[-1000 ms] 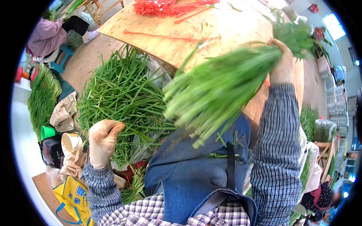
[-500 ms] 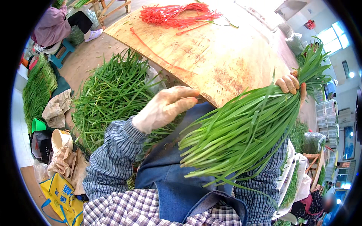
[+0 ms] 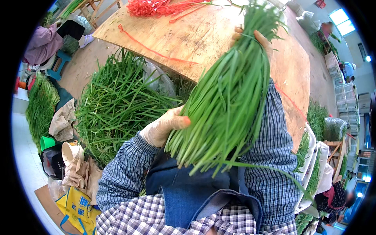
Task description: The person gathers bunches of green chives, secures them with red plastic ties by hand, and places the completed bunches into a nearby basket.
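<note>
A thick bunch of garlic chives [image 3: 227,102] hangs tilted in front of me, leaf ends up and away, pale stalk ends toward my apron. My right hand [image 3: 256,41] is closed around it near the leaf tips, with the forearm passing along its right side. My left hand [image 3: 161,127], in a pale glove with a bare orange-tinted thumb tip, rests against the stalks at the lower left. Its thumb is stretched out; the other fingers are hidden behind the bunch. One long leaf [image 3: 270,167] trails from the stalk end across my right sleeve.
A wooden table [image 3: 176,37] stands ahead, bearing red strips [image 3: 156,8] and one loose red strip [image 3: 156,54]. Left of me lies a large pile of chives [image 3: 117,105]. Nearby are a yellow bag [image 3: 78,205] and a pale bucket [image 3: 72,152]. A person [image 3: 43,45] sits far left.
My right hand has swung the bunch leftward and more upright, in front of my body. My left hand has come down from the table's edge to the stalks. The view has shifted slightly.
</note>
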`<state>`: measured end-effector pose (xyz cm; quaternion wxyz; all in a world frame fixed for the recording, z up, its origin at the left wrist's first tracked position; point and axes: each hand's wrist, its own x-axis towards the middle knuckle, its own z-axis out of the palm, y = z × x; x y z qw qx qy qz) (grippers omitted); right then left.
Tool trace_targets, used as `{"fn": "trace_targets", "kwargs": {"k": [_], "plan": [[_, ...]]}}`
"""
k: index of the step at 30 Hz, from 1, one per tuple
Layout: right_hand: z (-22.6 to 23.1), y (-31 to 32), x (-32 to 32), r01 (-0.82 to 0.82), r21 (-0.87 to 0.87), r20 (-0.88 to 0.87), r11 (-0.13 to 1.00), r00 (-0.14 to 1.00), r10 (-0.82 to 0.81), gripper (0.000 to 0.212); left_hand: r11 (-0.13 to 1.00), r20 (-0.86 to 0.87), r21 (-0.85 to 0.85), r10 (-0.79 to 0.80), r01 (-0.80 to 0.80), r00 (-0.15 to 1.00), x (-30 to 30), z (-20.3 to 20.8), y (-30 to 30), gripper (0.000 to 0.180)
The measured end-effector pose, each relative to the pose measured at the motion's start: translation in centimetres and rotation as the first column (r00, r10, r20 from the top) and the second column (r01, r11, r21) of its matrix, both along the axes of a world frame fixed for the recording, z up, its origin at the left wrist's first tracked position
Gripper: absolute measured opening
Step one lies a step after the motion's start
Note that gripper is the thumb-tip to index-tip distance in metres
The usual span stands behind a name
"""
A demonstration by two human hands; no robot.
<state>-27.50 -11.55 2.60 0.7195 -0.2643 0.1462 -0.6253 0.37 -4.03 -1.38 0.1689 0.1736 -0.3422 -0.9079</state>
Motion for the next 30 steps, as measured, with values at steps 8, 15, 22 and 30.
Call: {"fn": "trace_targets", "kwargs": {"k": [8, 15, 22, 30], "plan": [[1.9, -3.1, -7.2, 0.424, -0.027, -0.957, 0.905, 0.252, -0.146, 0.031, 0.997, 0.168, 0.045, 0.058, -0.067, 0.984, -1.4, 1.5, 0.0, 0.068], [18.2, 3.1, -15.1, 0.305, -0.27, -0.923, 0.913, 0.188, -0.336, 0.051, 0.99, 0.216, 0.049, 0.116, -0.13, 0.969, -2.1, 2.2, 0.4, 0.067], [18.8, 19.8, -11.4, 0.117, -0.473, -0.879, 0.873, 0.014, -0.477, 0.062, 0.984, 0.282, 0.037, 0.159, -0.177, 0.946, -1.1, 3.1, 0.9, 0.07], [-3.4, 26.8, 3.3, 0.334, 0.378, -0.795, 0.863, 0.595, 0.118, 0.06, 0.997, 0.218, 0.025, 0.065, -0.072, 0.974, -2.2, 2.4, 0.5, 0.06]]}}
